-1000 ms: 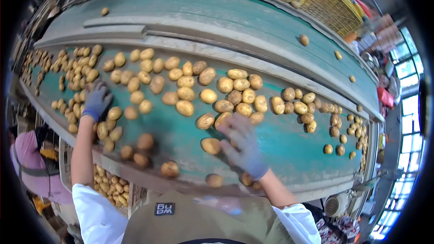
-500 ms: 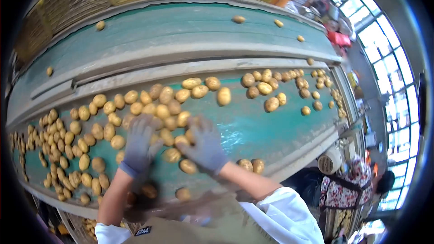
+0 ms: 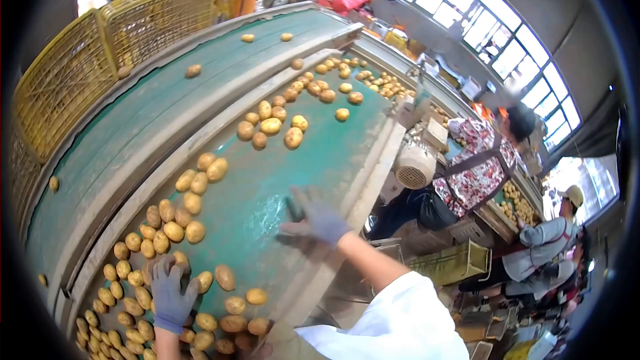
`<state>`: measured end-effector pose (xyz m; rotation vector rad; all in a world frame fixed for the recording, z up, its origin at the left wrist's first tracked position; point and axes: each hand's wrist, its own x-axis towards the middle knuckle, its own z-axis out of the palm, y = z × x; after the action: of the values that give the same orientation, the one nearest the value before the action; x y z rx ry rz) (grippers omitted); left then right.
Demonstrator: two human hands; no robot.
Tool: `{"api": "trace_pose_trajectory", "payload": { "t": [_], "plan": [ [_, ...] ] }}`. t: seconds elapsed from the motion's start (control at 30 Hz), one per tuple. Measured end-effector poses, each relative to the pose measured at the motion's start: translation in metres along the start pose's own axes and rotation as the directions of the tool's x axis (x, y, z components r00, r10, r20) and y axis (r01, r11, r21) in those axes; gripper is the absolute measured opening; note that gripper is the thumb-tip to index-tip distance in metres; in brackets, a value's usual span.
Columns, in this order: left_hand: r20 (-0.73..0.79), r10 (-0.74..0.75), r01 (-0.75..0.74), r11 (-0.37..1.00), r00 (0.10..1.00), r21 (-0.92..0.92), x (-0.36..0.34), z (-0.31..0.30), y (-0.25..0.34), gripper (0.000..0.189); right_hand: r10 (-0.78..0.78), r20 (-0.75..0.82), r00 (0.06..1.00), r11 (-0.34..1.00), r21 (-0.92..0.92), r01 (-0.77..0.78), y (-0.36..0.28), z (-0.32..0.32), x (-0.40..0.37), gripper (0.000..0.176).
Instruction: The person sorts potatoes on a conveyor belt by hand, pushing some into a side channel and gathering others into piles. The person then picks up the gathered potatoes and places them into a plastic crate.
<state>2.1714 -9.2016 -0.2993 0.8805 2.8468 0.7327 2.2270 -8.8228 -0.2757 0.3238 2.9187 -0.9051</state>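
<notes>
Many yellow-brown potatoes [image 3: 173,231] lie on a green conveyor belt [image 3: 267,180]. My left hand [image 3: 171,297], in a grey glove, rests over the potatoes at the lower left with its fingers spread and the thumb apart, touching some of them. Over a bare stretch of belt near the right-hand rim is my right hand [image 3: 321,217], gloved too and smeared by motion. Between its thumb and fingers shows a dark patch that I cannot make out.
A second green belt [image 3: 160,87] with a few potatoes runs alongside, behind a metal divider [image 3: 220,117]. Yellow crates [image 3: 157,13] line its far side. A motor housing [image 3: 415,165] stands off the right rim, with a co-worker [image 3: 473,167] in a flowered top beyond.
The view has swung right, bringing co-workers further into sight. My hands have moved apart: the left stays among potatoes, while the right has left them and is over bare belt near the rim.
</notes>
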Motion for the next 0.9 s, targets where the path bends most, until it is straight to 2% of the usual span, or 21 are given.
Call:
{"api": "trace_pose_trajectory", "payload": {
  "t": [0.03,0.07,0.13,0.2,0.23,0.27,0.3,0.33,0.37,0.43,0.47,0.5,0.57,0.63,0.67,0.7,0.77,0.8,0.83,0.9],
  "plan": [
    [-0.092,0.029,-0.032,0.999,0.995,-0.037,0.006,0.001,0.013,0.042,-0.018,-0.104,0.994,0.934,-0.356,-0.02,0.034,0.011,-0.005,0.1],
    [-0.177,0.055,-0.069,0.995,0.983,-0.077,0.014,0.003,0.022,0.042,-0.002,-0.122,0.993,0.934,-0.355,-0.042,0.028,0.009,-0.013,0.1],
    [-0.117,0.162,-0.165,0.986,0.98,-0.015,0.022,0.022,0.022,0.041,-0.063,0.112,0.992,0.932,-0.35,0.098,-0.004,0.017,-0.035,0.107],
    [-0.026,0.274,-0.271,0.959,0.961,0.079,0.023,0.038,0.022,0.036,-0.143,0.181,0.973,0.982,-0.095,0.162,-0.025,0.042,-0.042,0.105],
    [-0.005,0.321,-0.32,0.945,0.947,0.071,0.021,0.03,0.021,0.036,-0.237,0.117,0.965,0.965,-0.088,0.247,-0.031,0.067,-0.045,0.104],
    [0.129,0.245,-0.245,0.969,0.961,-0.014,0.018,0.014,0.02,0.033,-0.325,0.052,0.944,0.94,-0.095,0.329,-0.037,0.091,-0.048,0.103],
    [0.27,0.165,-0.149,0.986,0.949,-0.081,0.018,0.005,0.02,0.031,-0.309,0.118,0.944,0.947,-0.053,0.317,-0.059,0.091,-0.054,0.1],
    [0.155,0.261,-0.235,0.957,0.953,-0.169,0.007,0.026,-0.007,0.027,-0.309,0.186,0.933,0.949,-0.007,0.315,-0.086,0.095,-0.058,0.096],
    [0.164,0.286,-0.258,0.951,0.944,-0.169,-0.005,0.027,-0.015,0.027,-0.325,0.133,0.936,0.946,0.057,0.32,-0.099,0.115,-0.062,0.092],
    [0.012,0.368,-0.368,0.928,0.93,0.059,-0.027,0.025,-0.03,0.027,-0.323,0.07,0.944,0.942,0.116,0.314,-0.126,0.15,-0.069,0.088],
    [0.032,0.235,-0.234,0.972,0.971,-0.028,-0.036,0.023,-0.041,0.027,-0.257,0.042,0.966,0.951,0.191,0.244,-0.139,0.161,-0.072,0.083],
    [0.058,0.214,-0.217,0.975,0.975,0.048,-0.041,0.015,-0.05,0.028,-0.187,0.022,0.982,0.948,0.267,0.174,-0.151,0.172,-0.076,0.078],
    [0.073,0.2,-0.203,0.978,0.977,0.049,-0.047,0.005,-0.078,0.027,-0.129,0.037,0.991,0.943,0.313,0.111,-0.174,0.183,-0.073,0.073],
    [0.028,0.215,-0.217,0.969,0.976,0.119,-0.062,-0.008,-0.094,0.025,-0.089,0.043,0.995,0.932,0.356,0.068,-0.198,0.201,-0.065,0.069],
    [0.148,0.08,-0.098,0.988,0.986,0.122,-0.067,-0.019,-0.109,0.028,-0.068,0.129,0.989,0.898,0.439,0.005,-0.21,0.21,-0.058,0.063],
    [0.189,0.023,-0.055,0.985,0.982,0.165,-0.074,-0.024,-0.127,0.029,-0.058,0.215,0.975,0.854,0.517,-0.063,-0.22,0.222,-0.052,0.058],
    [0.124,0.021,-0.038,0.99,0.992,0.137,-0.091,-0.022,-0.171,0.03,-0.084,0.151,0.985,0.838,0.546,-0.013,-0.235,0.259,-0.04,0.055],
    [0.03,-0.019,0.013,0.985,0.999,0.172,-0.103,-0.018,-0.186,0.029,-0.11,0.091,0.99,0.82,0.571,0.039,-0.243,0.281,-0.04,0.051],
    [0.182,-0.093,0.089,0.996,0.979,0.028,-0.107,-0.044,-0.167,0.024,-0.107,0.091,0.99,0.819,0.573,0.036,-0.254,0.301,-0.042,0.051],
    [0.247,0.097,-0.104,0.994,0.964,0.017,-0.137,-0.058,-0.193,0.046,-0.218,0.087,0.972,0.802,0.583,0.128,-0.274,0.332,-0.042,0.048]
  ]
}}
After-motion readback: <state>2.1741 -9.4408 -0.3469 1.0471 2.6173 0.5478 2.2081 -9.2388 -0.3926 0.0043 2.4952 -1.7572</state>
